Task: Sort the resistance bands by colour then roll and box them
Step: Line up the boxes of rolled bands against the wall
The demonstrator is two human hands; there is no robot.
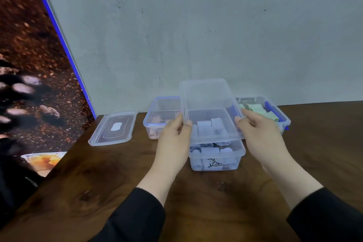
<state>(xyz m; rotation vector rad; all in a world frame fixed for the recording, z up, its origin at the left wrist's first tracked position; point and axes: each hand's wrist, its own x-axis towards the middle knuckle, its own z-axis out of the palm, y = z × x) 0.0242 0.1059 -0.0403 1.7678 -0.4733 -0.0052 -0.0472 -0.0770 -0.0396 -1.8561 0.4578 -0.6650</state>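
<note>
Holding a clear rectangular plastic lid (208,104) by its two long edges, a person is tilting it above the transparent plastic box of rolled pale-blue resistance bands (216,155) on the dark wooden surface (117,192). The left hand (173,143) is pinching the lid's nine o'clock edge, its fingers (181,124) curled round the rim; the right hand (259,135) is gripping the three o'clock edge likewise. The lid's long axis is running toward twelve o'clock, matching the box directly beneath, with both hands equally near. Lowering the far end looks like the next call. At ten o'clock a box of pinkish rolls (157,120) is standing open, its flat lid (114,127) alongside; at two o'clock a box of green rolls (275,112) is waiting.
</note>
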